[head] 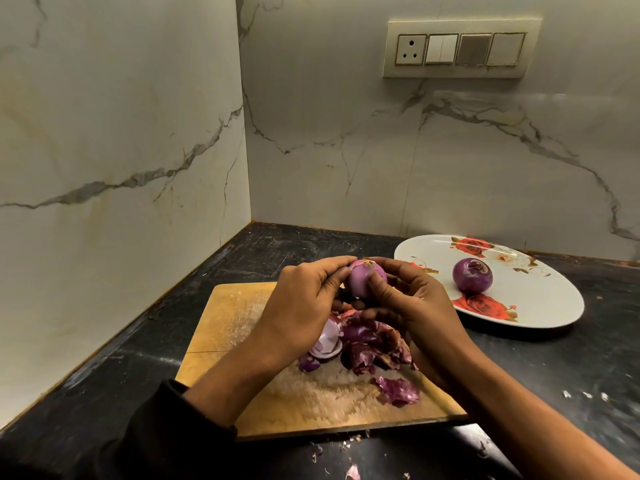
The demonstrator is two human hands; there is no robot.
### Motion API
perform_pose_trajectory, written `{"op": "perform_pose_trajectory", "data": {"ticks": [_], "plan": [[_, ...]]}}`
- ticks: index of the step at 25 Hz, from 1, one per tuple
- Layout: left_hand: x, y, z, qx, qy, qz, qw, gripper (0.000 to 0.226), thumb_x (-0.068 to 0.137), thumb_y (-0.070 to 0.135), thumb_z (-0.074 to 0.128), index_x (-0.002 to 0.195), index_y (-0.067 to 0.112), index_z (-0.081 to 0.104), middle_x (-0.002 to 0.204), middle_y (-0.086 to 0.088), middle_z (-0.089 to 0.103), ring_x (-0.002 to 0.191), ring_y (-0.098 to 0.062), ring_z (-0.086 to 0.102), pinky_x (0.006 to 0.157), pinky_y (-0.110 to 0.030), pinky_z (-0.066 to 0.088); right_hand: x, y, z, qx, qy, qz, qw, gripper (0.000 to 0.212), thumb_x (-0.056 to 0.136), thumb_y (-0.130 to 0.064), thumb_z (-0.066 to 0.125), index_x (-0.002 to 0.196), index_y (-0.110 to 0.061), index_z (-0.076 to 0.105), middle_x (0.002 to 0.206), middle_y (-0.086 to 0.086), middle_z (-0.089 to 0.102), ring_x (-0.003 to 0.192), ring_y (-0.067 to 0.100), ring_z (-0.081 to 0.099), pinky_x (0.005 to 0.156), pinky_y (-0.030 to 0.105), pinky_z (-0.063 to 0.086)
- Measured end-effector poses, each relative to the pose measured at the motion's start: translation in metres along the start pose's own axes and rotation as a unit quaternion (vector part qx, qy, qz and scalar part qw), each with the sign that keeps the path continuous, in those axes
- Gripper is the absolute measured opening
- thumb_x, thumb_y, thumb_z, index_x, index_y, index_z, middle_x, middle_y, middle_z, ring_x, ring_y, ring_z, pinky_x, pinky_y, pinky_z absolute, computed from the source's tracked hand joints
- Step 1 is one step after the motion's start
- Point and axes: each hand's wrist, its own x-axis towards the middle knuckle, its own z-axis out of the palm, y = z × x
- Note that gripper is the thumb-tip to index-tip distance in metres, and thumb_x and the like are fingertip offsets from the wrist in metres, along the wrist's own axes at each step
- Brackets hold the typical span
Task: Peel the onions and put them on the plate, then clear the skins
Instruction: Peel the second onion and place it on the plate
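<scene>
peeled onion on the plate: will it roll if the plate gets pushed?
Probably. The onion is round and sits loose on the shallow plate, with nothing bracing it. Its peeled surface looks smooth, so it may also be slippery to grip.

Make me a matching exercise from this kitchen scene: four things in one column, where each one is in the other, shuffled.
Things:
1. pale onion
2. dark onion
3. pile of skins
4. switch panel

Places:
A. on the flowered plate
B. on the wall
C. held in both hands, left hand and right hand
D. on the cutting board

Pairs: 1-C, 2-A, 3-D, 4-B
</scene>
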Motion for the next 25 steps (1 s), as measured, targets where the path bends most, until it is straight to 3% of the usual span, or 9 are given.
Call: {"op": "perform_pose_trajectory", "data": {"ticks": [4,11,17,25], "plan": [[-0.0007,-0.0003,0.0008,0.075,0.017,0.036,0.996,0.031,0.102,0.020,0.053,0.130,0.015,0.064,0.112,0.000,0.073,0.096,-0.006,0.068,0.082,-0.011,0.053,-0.0004,0.0037,0.0008,0.004,-0.009,-0.006,1.000,0.040,0.075,-0.031,0.077,0.113,-0.020,0.071,0.105,0.009,0.075,0.081,0.031,0.074,0.066,0.024,0.059],[-0.0016,0.0001,0.0000,0.047,0.029,0.014,0.998,0.030,0.100,0.015,0.056,0.128,0.017,0.065,0.103,0.005,0.073,0.089,0.004,0.067,0.074,-0.005,0.051,0.0012,0.0048,0.0014,-0.021,-0.025,-0.029,0.999,0.053,0.075,-0.024,0.079,0.126,-0.016,0.065,0.113,0.005,0.073,0.091,0.030,0.075,0.072,0.026,0.059],[-0.0025,0.0012,0.0003,0.018,0.037,-0.004,0.999,0.029,0.099,0.016,0.058,0.127,0.018,0.065,0.095,0.011,0.069,0.081,0.002,0.070,0.069,-0.010,0.055,0.0003,0.0029,0.0019,-0.025,-0.040,-0.041,0.998,0.054,0.078,-0.016,0.077,0.130,-0.015,0.062,0.110,-0.005,0.075,0.094,0.024,0.075,0.076,0.026,0.059],[-0.0002,0.0002,-0.0022,0.000,0.061,-0.037,0.997,0.023,0.098,0.012,0.059,0.117,0.018,0.070,0.094,0.012,0.070,0.088,0.003,0.068,0.068,-0.012,0.055,-0.0017,0.0097,0.0024,-0.054,-0.054,-0.070,0.995,0.055,0.081,-0.018,0.079,0.132,-0.021,0.061,0.114,-0.005,0.074,0.092,0.025,0.075,0.077,0.026,0.059]]}}
